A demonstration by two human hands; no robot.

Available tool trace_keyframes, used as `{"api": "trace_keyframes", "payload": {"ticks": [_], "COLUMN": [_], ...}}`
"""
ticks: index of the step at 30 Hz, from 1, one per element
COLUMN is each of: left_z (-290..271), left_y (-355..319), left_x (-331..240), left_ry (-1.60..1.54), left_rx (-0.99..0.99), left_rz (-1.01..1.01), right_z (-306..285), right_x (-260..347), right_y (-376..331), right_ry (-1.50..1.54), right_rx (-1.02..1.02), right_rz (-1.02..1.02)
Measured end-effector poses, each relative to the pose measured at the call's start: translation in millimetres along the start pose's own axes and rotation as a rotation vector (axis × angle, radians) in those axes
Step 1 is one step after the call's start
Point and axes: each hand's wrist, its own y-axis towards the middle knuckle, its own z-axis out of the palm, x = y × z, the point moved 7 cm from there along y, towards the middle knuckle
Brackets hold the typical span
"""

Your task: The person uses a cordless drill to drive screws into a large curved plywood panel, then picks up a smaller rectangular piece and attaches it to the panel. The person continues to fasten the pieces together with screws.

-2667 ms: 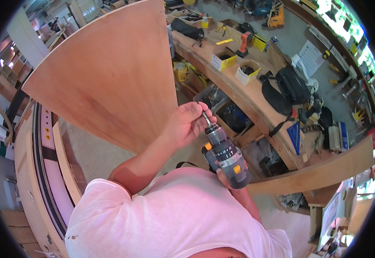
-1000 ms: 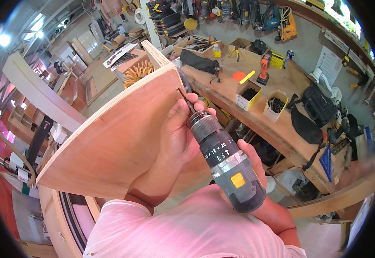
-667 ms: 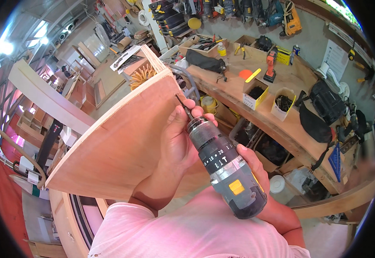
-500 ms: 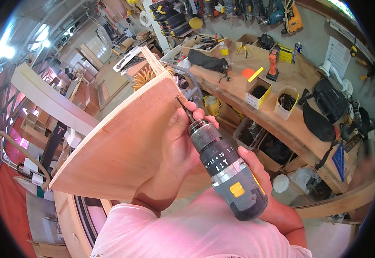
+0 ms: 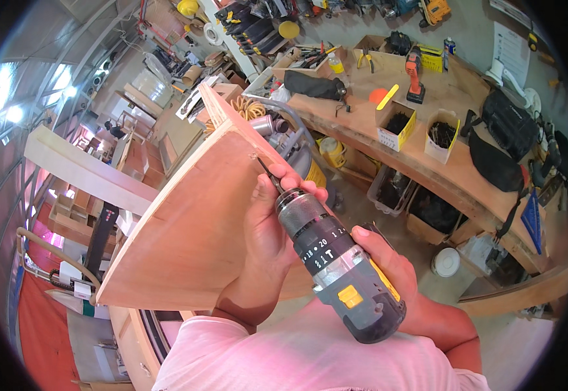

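Observation:
A black, grey and yellow cordless drill [image 5: 336, 274] points up and away to the left. My right hand [image 5: 388, 260] is wrapped round its handle, which is mostly hidden below the drill's body. At the front of the chuck, my left hand [image 5: 264, 218] closes its thumb and fingers about the slim dark driver bit [image 5: 270, 173]. The bit's tip is at the face of a curved plywood panel [image 5: 186, 215], close to the upper corner, beside a small rough mark. Whether the tip touches the wood I cannot tell.
On the workbench [image 5: 362, 124] at the right stand two open boxes of dark screws [image 5: 441, 133], an orange-and-black drill [image 5: 415, 78] and a black pouch [image 5: 313, 85]. Below are a plastic bin [image 5: 388, 192] and a white tub [image 5: 445, 262]. A pale curved board [image 5: 88, 166] projects at the left.
The view has shifted, so the bench and panel appear in slightly different places. The drill's tip sits a little right of and below the mark on the panel. Both hands keep their hold.

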Motion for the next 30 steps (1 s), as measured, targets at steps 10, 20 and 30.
{"api": "trace_keyframes", "payload": {"ticks": [10,20,30], "left_z": [-1.6,-11.1,2.8], "left_y": [1.1,4.0,-12.8], "left_x": [-9.0,-14.2,-20.3], "left_ry": [0.11,0.045,0.357], "left_rx": [-0.05,-0.014,-0.152], "left_rz": [0.069,0.041,-0.088], "right_z": [11.4,-2.8,0.4], "right_x": [-9.9,16.8,10.9], "right_y": [5.6,21.9,19.0], "right_ry": [0.184,0.019,0.121], "right_rx": [0.097,0.047,0.038], "right_rz": [0.17,-0.048,-0.035]}}
